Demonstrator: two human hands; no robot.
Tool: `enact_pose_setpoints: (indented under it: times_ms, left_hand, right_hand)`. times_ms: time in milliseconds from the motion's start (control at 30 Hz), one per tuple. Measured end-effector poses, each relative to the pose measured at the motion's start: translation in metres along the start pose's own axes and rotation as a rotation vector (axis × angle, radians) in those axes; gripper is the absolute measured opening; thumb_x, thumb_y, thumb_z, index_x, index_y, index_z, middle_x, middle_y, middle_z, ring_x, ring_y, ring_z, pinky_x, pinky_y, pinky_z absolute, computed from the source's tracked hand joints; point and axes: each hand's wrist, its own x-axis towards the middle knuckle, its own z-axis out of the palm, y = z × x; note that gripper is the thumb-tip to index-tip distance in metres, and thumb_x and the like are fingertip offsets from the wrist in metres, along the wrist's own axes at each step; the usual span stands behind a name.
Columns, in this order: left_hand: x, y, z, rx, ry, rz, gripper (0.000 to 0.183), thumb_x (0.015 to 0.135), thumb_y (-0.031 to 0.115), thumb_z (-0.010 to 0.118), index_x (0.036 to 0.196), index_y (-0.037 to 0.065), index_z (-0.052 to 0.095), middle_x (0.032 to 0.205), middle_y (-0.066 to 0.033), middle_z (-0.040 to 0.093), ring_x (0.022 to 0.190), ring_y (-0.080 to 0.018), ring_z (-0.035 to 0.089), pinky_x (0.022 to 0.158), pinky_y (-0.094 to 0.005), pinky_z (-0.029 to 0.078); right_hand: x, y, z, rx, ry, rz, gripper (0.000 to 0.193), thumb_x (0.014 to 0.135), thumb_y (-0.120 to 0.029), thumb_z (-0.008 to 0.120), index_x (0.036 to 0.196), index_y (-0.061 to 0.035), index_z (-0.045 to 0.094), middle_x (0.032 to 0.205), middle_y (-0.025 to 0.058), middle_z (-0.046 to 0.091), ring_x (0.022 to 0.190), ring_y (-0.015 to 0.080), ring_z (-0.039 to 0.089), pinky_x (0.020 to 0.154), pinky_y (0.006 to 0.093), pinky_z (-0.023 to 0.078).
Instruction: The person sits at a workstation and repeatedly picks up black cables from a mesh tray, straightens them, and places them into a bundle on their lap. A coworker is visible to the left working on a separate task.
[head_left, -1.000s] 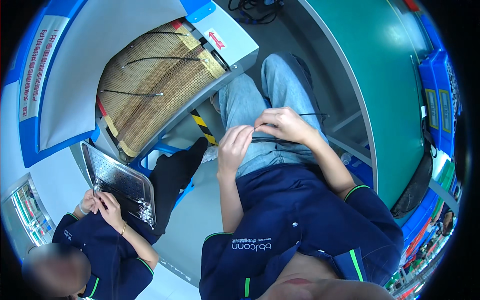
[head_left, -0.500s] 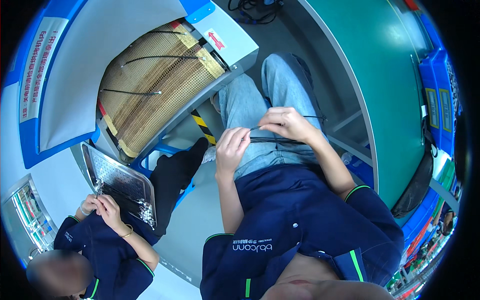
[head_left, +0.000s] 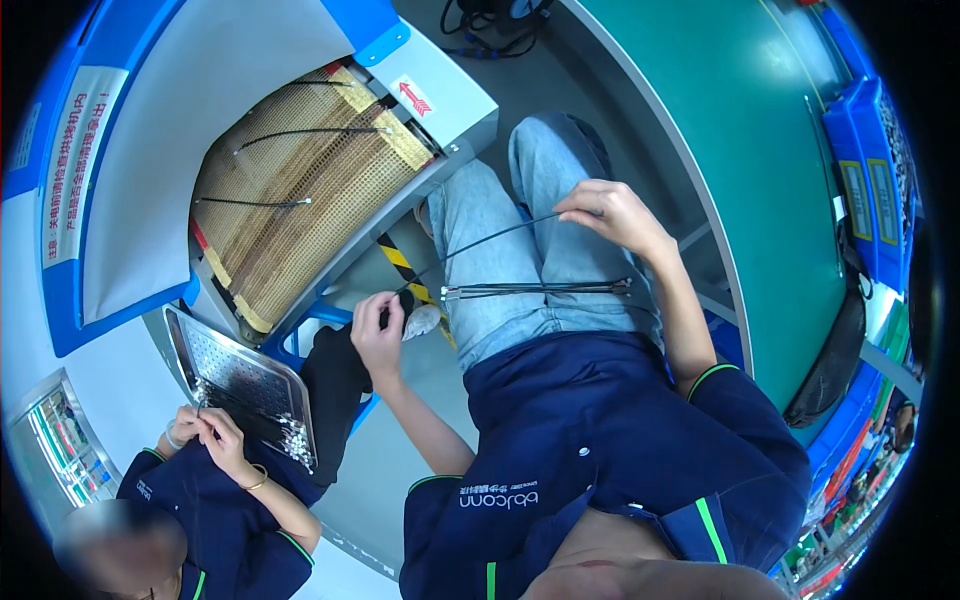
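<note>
A thin black cable (head_left: pixel 490 238) runs taut and slanting between my hands, above my thighs. My left hand (head_left: pixel 378 335) is closed in a pinch at its lower left end. At the upper right end, my right hand (head_left: pixel 615 215) pinches it between thumb and fingers. A bundle of black cables (head_left: pixel 535 289) with small light ends lies crosswise on my lap, below the stretched cable and apart from both hands.
At the upper left, several cables lie spaced on the mesh belt (head_left: pixel 330 165) of a blue and white machine. A co-worker's hands (head_left: pixel 210 432) work over a metal tray (head_left: pixel 240 350) of cables. A green table (head_left: pixel 720 130) with blue bins (head_left: pixel 865 180) stands to my right.
My hands have spread apart, the left one moving left and down and the right one a little up and right. The cable is now stretched between them, and the bundle on my lap shows fully.
</note>
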Motion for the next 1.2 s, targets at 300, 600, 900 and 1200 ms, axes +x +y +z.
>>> enact_pose_setpoints:
  times_ms: [300,600,900,1200]
  left_hand:
    - [-0.007,-0.008,-0.008,-0.002,0.03,-0.001,0.011,0.078,-0.003,0.066,0.087,-0.001,0.062,0.084,-0.0088,0.064,0.072,-0.0182,0.061,0.066,-0.0279,0.049]
    - [-0.003,-0.007,-0.02,-0.006,0.027,0.036,0.011,0.077,-0.005,0.065,0.086,-0.001,0.061,0.081,-0.0097,0.062,0.069,-0.0188,0.059,0.064,-0.0282,0.049]
    - [0.0,0.0,-0.023,-0.003,0.057,0.029,0.012,0.076,-0.006,0.066,0.086,-0.002,0.062,0.081,-0.0099,0.062,0.069,-0.0186,0.061,0.064,-0.028,0.05]
    - [0.002,-0.003,-0.03,0.041,0.09,0.083,0.011,0.076,-0.006,0.066,0.085,-0.001,0.062,0.08,-0.0098,0.062,0.069,-0.0194,0.06,0.064,-0.0287,0.049]
  right_hand:
    - [-0.002,-0.01,0.0,0.25,0.066,0.218,0.01,0.08,-0.011,0.07,0.085,-0.0023,0.068,0.081,0.0067,0.066,0.072,0.0178,0.064,0.062,0.0297,0.049]
    - [-0.011,-0.002,0.0,0.28,0.022,0.033,0.01,0.082,-0.013,0.069,0.084,-0.0039,0.069,0.078,0.0077,0.066,0.07,0.0195,0.064,0.061,0.0308,0.049]
    - [-0.013,-0.008,0.002,0.215,0.075,-0.005,0.012,0.081,-0.015,0.069,0.085,-0.0032,0.068,0.075,0.0087,0.064,0.067,0.0211,0.062,0.059,0.0316,0.049]
    - [-0.01,-0.007,0.005,0.192,0.134,-0.132,0.012,0.081,-0.015,0.07,0.084,-0.0042,0.068,0.073,0.0075,0.062,0.065,0.0205,0.061,0.058,0.0316,0.048]
